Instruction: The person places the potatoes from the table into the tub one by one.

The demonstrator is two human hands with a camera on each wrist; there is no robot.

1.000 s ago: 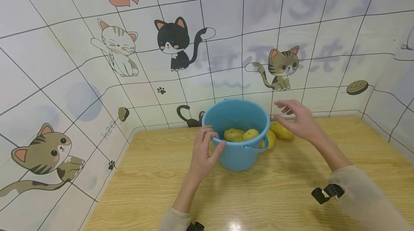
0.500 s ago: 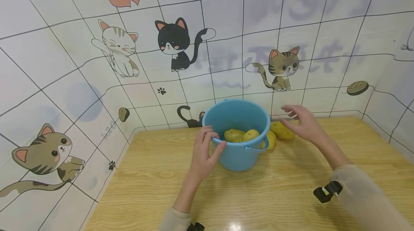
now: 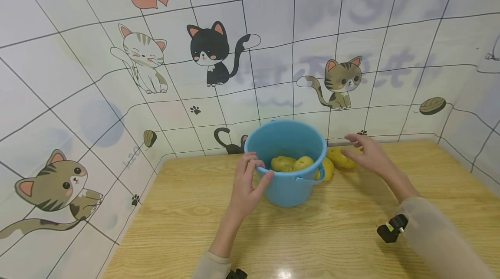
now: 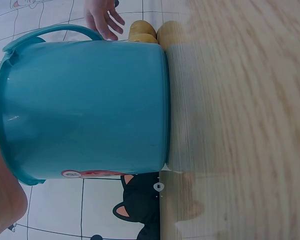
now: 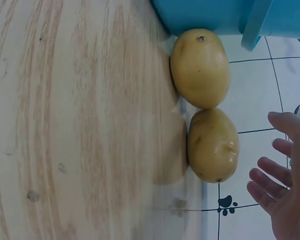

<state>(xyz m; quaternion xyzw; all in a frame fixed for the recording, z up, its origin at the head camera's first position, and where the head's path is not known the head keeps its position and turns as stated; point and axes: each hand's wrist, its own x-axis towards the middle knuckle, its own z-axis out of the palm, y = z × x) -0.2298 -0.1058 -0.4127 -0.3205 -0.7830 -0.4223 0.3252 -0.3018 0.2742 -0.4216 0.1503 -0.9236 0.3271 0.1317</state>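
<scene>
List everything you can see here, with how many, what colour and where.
bucket: one, blue, on the table near the back wall
potatoes in the bucket: at least two, yellow; any more are hidden
potatoes on the table: two, yellow, touching each other right of the bucket, by the wall
table: one, light wood grain
wall: white tiles with cat, paw and heart pictures
wrist cameras: black, one on each wrist
left hand: grips the bucket's near rim
right hand: fingers spread, above the potatoes on the table, holding nothing
</scene>
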